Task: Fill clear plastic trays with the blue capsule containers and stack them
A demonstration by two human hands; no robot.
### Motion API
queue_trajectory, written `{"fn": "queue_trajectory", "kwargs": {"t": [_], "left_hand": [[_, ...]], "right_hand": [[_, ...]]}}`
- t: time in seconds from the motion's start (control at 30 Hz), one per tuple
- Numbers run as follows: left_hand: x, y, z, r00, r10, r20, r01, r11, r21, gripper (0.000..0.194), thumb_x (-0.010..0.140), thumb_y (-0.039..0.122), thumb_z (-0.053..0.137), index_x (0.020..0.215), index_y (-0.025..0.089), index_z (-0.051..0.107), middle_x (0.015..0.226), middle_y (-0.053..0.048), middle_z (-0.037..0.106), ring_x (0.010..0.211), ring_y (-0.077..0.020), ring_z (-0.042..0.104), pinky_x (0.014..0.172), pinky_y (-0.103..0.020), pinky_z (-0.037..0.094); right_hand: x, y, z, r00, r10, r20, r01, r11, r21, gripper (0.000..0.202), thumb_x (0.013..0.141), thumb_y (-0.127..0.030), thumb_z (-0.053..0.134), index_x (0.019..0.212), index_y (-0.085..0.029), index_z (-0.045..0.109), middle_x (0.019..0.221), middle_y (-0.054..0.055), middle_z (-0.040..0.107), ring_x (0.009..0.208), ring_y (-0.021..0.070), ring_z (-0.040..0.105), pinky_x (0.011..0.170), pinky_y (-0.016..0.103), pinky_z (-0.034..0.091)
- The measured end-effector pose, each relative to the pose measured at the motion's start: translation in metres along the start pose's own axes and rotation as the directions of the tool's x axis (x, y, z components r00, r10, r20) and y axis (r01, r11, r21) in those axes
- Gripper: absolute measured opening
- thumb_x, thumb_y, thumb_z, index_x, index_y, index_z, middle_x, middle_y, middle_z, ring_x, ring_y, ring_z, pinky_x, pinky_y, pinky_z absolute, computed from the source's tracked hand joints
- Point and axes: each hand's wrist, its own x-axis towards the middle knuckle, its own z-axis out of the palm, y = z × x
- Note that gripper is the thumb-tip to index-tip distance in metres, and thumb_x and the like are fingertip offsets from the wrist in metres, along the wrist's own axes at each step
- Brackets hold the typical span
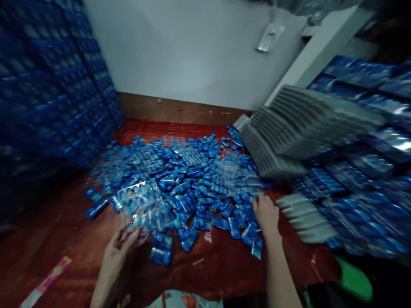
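Note:
My left hand (123,241) is at the near left of the heap, fingers loosely bent and apart. Its fingertips reach the near edge of a clear plastic tray (146,205) with moulded cups, which lies on the blue packets (184,203). Whether they touch that edge is hard to see. At the heap's right side, my right hand (266,209) is palm down, its fingers curled over packets beside the lower clear trays (234,171). The fingertips are hidden, so what lies under them does not show.
Stacked grey trays (289,128) lean at the right, beside piled blue packs (362,201). A tall wall of blue packs (58,85) stands left. Behind the red floor covering (64,239) is a white wall (192,55). A pink and yellow strip (48,280) lies at front left.

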Motion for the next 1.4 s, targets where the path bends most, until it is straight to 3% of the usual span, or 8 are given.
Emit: {"fn": "queue_trajectory", "kwargs": {"t": [0.2, 0.37, 0.6, 0.8, 1.0, 1.1, 1.3, 1.4], "left_hand": [[-0.003, 0.006, -0.039, 0.996, 0.060, 0.058, -0.071, 0.974, 0.214, 0.058, 0.059, 0.043, 0.079, 0.109, 0.018, 0.064, 0.118, -0.010, 0.063, 0.114, -0.0266, 0.055, 0.093, -0.031, 0.048], [-0.009, 0.021, -0.086, 0.990, -0.112, 0.089, 0.067, 0.914, 0.400, 0.060, 0.054, 0.045, 0.081, 0.105, 0.016, 0.069, 0.104, -0.010, 0.069, 0.105, -0.0304, 0.059, 0.089, -0.035, 0.050], [-0.027, 0.038, -0.145, 0.978, -0.204, -0.030, 0.202, 0.920, 0.337, 0.057, 0.050, 0.041, 0.084, 0.101, 0.019, 0.070, 0.105, -0.009, 0.069, 0.104, -0.0313, 0.060, 0.086, -0.036, 0.052], [-0.004, 0.017, -0.125, 0.922, -0.256, 0.291, 0.089, 0.871, 0.484, 0.040, 0.059, 0.032, 0.079, 0.096, 0.018, 0.072, 0.107, -0.010, 0.069, 0.104, -0.0285, 0.060, 0.093, -0.034, 0.046], [0.012, -0.029, -0.056, 0.871, 0.043, 0.490, -0.349, 0.756, 0.554, 0.025, 0.070, 0.032, 0.071, 0.094, 0.022, 0.072, 0.096, -0.009, 0.070, 0.092, -0.0265, 0.063, 0.089, -0.034, 0.045], [0.014, -0.052, -0.030, 0.787, 0.134, 0.602, -0.547, 0.601, 0.583, 0.022, 0.081, 0.032, 0.060, 0.097, 0.021, 0.069, 0.092, -0.010, 0.067, 0.087, -0.0238, 0.061, 0.083, -0.033, 0.046], [0.020, -0.056, -0.008, 0.696, 0.210, 0.687, -0.716, 0.129, 0.686, 0.025, 0.088, 0.035, 0.051, 0.105, 0.019, 0.061, 0.098, -0.009, 0.059, 0.091, -0.0231, 0.053, 0.082, -0.038, 0.044], [0.027, -0.047, -0.012, 0.658, 0.323, 0.680, -0.731, 0.058, 0.680, 0.026, 0.089, 0.037, 0.050, 0.103, 0.019, 0.061, 0.093, -0.007, 0.058, 0.088, -0.0223, 0.051, 0.079, -0.038, 0.043]], "right_hand": [[-0.020, -0.037, -0.002, 0.965, 0.070, -0.252, 0.051, 0.896, 0.441, 0.039, 0.092, -0.038, 0.035, 0.110, -0.010, 0.056, 0.100, 0.020, 0.061, 0.092, 0.0289, 0.057, 0.074, 0.040, 0.043], [-0.082, -0.118, -0.027, 0.925, -0.335, -0.181, 0.335, 0.486, 0.807, 0.018, 0.091, -0.029, 0.045, 0.097, -0.021, 0.060, 0.094, 0.009, 0.064, 0.088, 0.0208, 0.060, 0.079, 0.035, 0.048], [-0.165, -0.200, -0.031, 0.447, -0.875, -0.183, 0.756, 0.261, 0.600, 0.054, 0.086, -0.041, 0.054, 0.137, -0.032, 0.039, 0.145, 0.007, 0.038, 0.135, 0.0327, 0.025, 0.106, 0.066, 0.009], [-0.115, -0.252, -0.009, 0.354, -0.928, -0.114, 0.833, 0.258, 0.489, 0.063, 0.087, -0.053, 0.047, 0.142, -0.028, 0.029, 0.151, 0.007, 0.026, 0.140, 0.0309, 0.013, 0.106, 0.066, 0.002], [-0.068, -0.282, -0.018, 0.220, -0.954, -0.206, 0.839, 0.077, 0.539, 0.054, 0.092, -0.046, 0.042, 0.141, -0.027, 0.031, 0.149, 0.003, 0.031, 0.139, 0.0228, 0.020, 0.111, 0.058, 0.002], [-0.049, -0.265, -0.026, 0.285, -0.913, -0.292, 0.770, 0.037, 0.637, 0.043, 0.094, -0.035, 0.042, 0.136, -0.027, 0.042, 0.139, 0.003, 0.047, 0.133, 0.0185, 0.035, 0.111, 0.047, 0.020], [-0.050, -0.185, -0.031, 0.828, -0.476, -0.298, 0.442, 0.226, 0.868, 0.026, 0.092, -0.025, 0.045, 0.107, -0.023, 0.065, 0.094, 0.003, 0.071, 0.084, 0.0159, 0.065, 0.078, 0.031, 0.050], [-0.077, -0.161, -0.028, 0.891, -0.427, -0.153, 0.320, 0.353, 0.879, 0.022, 0.090, -0.027, 0.048, 0.100, -0.022, 0.066, 0.090, 0.004, 0.069, 0.081, 0.0174, 0.064, 0.076, 0.032, 0.050]]}}
